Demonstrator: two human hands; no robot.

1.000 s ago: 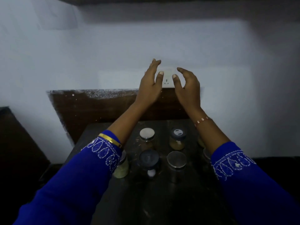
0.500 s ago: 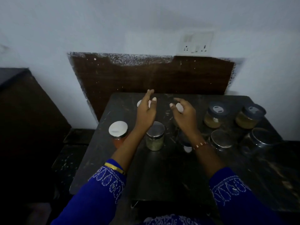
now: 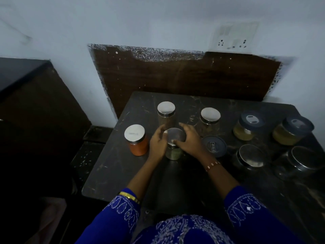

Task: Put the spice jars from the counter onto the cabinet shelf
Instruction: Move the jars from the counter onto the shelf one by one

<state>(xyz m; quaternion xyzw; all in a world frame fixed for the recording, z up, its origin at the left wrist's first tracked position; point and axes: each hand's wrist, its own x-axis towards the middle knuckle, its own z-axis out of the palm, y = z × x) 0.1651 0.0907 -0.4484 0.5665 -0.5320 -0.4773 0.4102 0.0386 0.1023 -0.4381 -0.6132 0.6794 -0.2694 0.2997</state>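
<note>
A white switch-and-socket plate (image 3: pixel 234 38) sits on the pale painted wall (image 3: pixel 140 20), above a dark brown wooden backboard (image 3: pixel 184 76). A dark wooden cabinet (image 3: pixel 31 103) stands at left.

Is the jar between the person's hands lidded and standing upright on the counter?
Yes: the green-spice jar stands upright on the counter, its metal lid on top. The left hand and right hand curl around it.
</note>
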